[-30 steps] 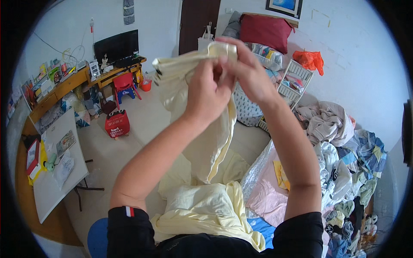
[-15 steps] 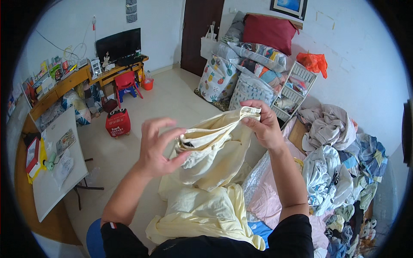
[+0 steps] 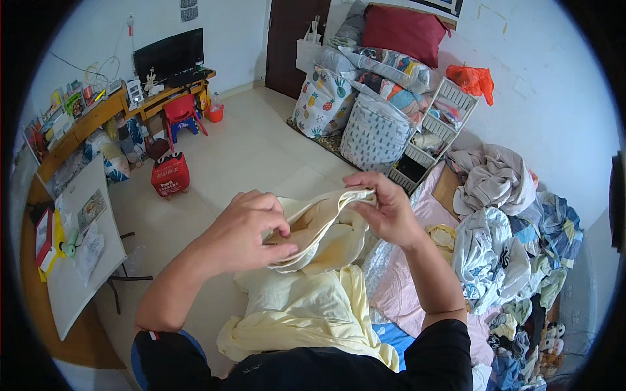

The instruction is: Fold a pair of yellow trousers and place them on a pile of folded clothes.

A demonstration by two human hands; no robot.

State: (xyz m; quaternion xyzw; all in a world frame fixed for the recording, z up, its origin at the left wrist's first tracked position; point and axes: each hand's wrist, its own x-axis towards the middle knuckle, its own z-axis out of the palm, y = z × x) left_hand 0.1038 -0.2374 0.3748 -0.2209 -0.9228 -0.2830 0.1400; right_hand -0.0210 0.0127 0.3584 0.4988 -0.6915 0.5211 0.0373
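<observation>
A pale yellow garment hangs in front of me, its gathered, stitched rim spread into an opening. My right hand pinches the folded rim at the right end between thumb and fingers. At the left end, my left hand curls round the edge, its thumb lying along the near rim and its fingertips over the opening. Where the other fingers press is hidden. Below, more pale yellow cloth lies bunched across my lap.
A heap of clothes and pink cloth lie to the right. Stuffed storage bags and a white shelf rack stand ahead. A white folding table is at left; a red box sits on the floor.
Both hands have come lower and closer to me with the garment. My left hand's fingers have curled in, and the dark tag inside the opening no longer shows. The view has shifted slightly.
</observation>
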